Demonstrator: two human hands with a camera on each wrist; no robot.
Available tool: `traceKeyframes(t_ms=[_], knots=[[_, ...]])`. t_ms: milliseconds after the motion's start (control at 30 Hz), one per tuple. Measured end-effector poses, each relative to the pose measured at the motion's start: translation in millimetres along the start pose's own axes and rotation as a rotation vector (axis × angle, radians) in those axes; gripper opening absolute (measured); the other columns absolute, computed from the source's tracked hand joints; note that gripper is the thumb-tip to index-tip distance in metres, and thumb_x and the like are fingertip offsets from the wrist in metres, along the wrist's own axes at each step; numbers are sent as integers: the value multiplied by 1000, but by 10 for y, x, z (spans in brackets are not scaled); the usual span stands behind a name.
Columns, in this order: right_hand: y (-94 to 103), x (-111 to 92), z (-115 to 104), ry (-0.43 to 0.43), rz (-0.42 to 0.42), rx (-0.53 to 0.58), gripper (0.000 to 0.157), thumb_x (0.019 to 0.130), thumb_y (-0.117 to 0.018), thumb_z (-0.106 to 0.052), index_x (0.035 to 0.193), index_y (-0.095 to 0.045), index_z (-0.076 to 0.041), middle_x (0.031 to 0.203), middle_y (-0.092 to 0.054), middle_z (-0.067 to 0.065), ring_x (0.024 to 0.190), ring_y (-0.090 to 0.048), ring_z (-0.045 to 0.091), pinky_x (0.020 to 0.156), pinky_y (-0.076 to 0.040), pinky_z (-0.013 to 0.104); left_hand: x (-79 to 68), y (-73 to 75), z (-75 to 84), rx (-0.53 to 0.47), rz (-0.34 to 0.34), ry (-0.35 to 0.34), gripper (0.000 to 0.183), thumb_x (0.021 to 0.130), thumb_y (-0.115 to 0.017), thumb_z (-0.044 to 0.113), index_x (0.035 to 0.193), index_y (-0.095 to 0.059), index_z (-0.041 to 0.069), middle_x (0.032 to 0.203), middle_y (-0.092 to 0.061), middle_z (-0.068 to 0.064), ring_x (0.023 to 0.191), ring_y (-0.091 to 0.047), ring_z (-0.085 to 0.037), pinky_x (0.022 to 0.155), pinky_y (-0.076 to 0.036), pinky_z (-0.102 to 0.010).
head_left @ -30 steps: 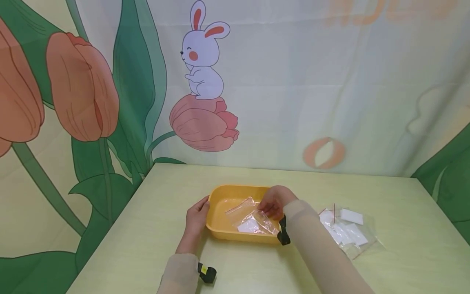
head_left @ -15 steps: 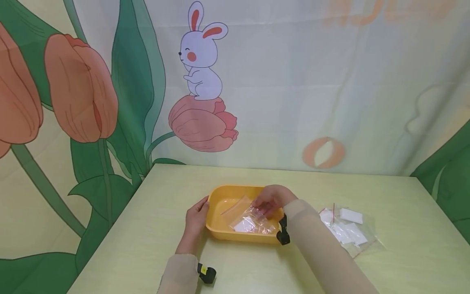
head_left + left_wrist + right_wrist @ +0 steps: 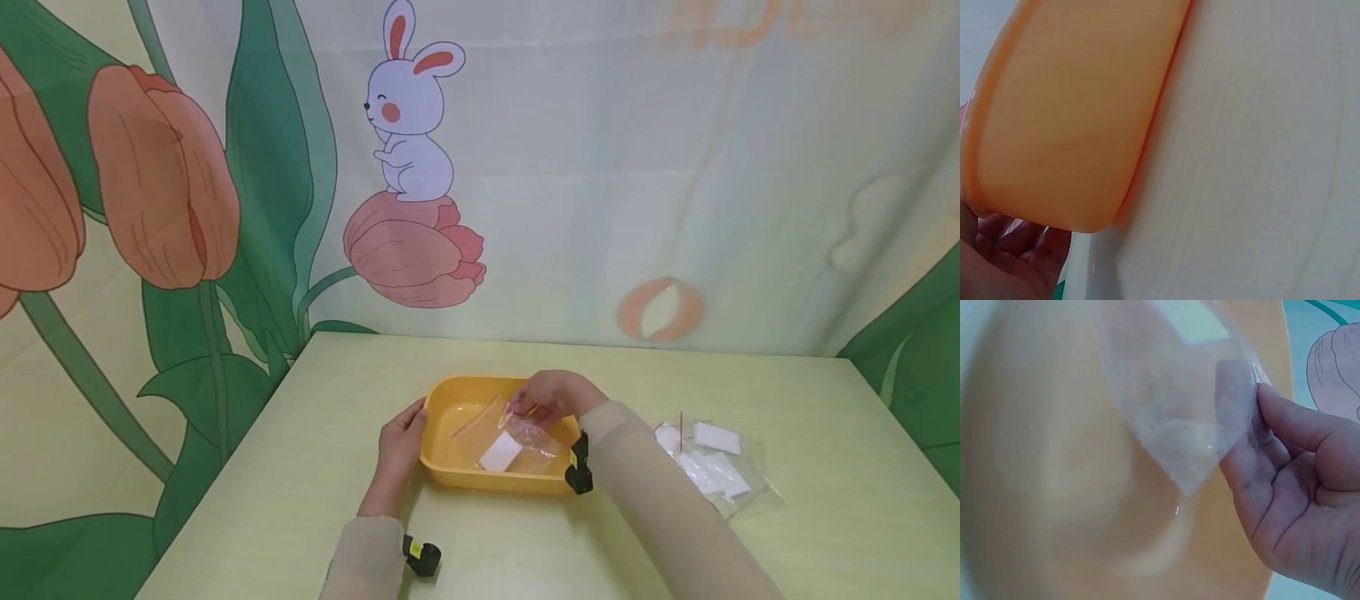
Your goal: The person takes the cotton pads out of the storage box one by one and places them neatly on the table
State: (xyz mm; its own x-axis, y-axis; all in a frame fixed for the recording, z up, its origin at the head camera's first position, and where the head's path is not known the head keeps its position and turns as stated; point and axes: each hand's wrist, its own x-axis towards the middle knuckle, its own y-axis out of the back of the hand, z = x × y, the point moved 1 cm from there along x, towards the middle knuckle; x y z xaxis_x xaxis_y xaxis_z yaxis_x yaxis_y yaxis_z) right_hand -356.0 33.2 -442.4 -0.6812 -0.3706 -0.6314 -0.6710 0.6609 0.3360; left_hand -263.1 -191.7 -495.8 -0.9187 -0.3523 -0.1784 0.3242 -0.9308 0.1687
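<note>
A yellow plastic tray (image 3: 487,481) stands on the table. My left hand (image 3: 399,446) grips its left end; in the left wrist view the thumb is at the rim and the fingers (image 3: 1019,240) curl behind the wall. Inside the tray is a clear zip bag (image 3: 534,442) with a white rectangular piece (image 3: 500,452) in it. My right hand (image 3: 551,398) reaches over the right side and pinches the bag's edge between thumb and fingers, as the right wrist view shows. The bag's pointed corner hangs over the tray floor there.
Right of the tray, several clear bags (image 3: 712,471) with white pieces lie in an overlapping pile on the pale table (image 3: 300,508). A printed cloth (image 3: 555,208) with tulips and a rabbit hangs behind the far edge. A small black camera sits on each wrist.
My right hand has shifted slightly left and up with the bag pinched in it. The bag has turned, and its white piece shows more plainly. The left hand keeps its grip on the tray.
</note>
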Motion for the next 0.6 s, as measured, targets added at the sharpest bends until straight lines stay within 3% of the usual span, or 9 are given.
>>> traceKeyframes(t_ms=[267,600], knots=[[10,-22,-43,62,-1,-26,23,102,-60,-11,120,-73,-5,97,-66,1,76,-55,14,64,-53,17,-9,0,11,3,5,-12,41,108,-48,15,146,-54,1,156,-49,-19,150,-41,-36,123,-41,-47],[28,-78,-87,124,-44,-25,25,103,-59,-11,123,-71,-3,86,-64,-2,68,-51,11,59,-48,18,-31,0,31,-6,10,2,40,108,-48,16,145,-55,2,155,-50,-17,150,-43,-34,121,-44,-40]])
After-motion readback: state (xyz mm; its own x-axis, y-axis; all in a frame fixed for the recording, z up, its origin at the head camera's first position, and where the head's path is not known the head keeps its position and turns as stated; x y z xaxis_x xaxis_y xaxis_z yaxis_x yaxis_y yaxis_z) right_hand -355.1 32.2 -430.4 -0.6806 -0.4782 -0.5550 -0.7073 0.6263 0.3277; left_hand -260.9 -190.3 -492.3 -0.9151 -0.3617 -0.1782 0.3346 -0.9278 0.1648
